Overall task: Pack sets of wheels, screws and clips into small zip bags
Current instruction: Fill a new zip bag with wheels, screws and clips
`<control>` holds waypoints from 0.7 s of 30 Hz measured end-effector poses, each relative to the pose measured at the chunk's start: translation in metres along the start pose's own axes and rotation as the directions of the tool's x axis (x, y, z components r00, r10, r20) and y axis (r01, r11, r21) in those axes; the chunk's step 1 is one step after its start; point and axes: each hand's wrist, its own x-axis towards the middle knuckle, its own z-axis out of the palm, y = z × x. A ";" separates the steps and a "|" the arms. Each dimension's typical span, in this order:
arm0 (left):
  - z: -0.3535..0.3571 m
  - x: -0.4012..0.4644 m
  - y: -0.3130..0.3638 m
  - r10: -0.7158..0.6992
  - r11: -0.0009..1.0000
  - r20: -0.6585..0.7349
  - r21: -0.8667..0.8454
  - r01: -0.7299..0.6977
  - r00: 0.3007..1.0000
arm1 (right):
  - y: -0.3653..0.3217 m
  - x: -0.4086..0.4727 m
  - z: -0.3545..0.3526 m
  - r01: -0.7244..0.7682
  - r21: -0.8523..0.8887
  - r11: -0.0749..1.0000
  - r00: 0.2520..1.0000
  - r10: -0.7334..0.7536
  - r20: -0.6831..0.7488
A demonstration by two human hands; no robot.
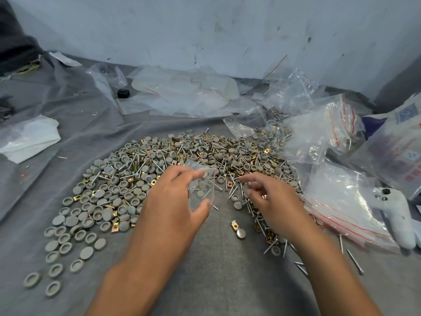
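A wide heap of grey wheels point(109, 190), silver screws point(157, 165) and brass clips point(134, 165) covers the grey cloth point(218, 270). My left hand point(173, 201) holds a small clear zip bag point(201, 187) between thumb and fingers, with a few grey wheels and a screw showing through it. My right hand point(266, 197) hovers just right of the bag over the pile, fingers loosely curled; whether it pinches a small part cannot be told. A lone clip point(234, 225) and a wheel point(241, 234) lie on the cloth between my hands.
Empty zip bags point(182, 92) lie along the back by the wall. More clear bags with red strips point(341, 201) are heaped at the right, beside a white handheld device point(396, 220). White plastic point(29, 137) lies at the left, and a small black object point(123, 93) at the back.
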 end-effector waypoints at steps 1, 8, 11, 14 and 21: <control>0.000 0.000 0.000 -0.001 1.000 0.000 -0.001 0.001 1.000 | 0.000 0.001 0.002 0.011 -0.054 0.998 1.000 -0.010 0.013; -0.001 -0.001 0.000 0.000 1.000 -0.003 0.007 0.000 1.000 | -0.002 0.006 0.021 0.065 -0.264 0.962 0.996 -0.046 0.080; -0.002 -0.002 0.000 -0.002 1.000 -0.007 0.000 0.002 1.000 | -0.005 0.005 0.023 0.057 -0.278 0.959 0.998 -0.047 0.042; -0.002 -0.001 -0.002 -0.002 1.000 -0.006 0.006 0.002 1.000 | -0.006 0.003 0.024 0.063 -0.265 0.962 0.997 -0.052 0.049; 0.000 -0.001 -0.002 0.008 1.000 0.000 0.008 -0.008 1.000 | -0.020 -0.003 0.009 0.175 0.127 0.976 0.979 -0.158 -0.130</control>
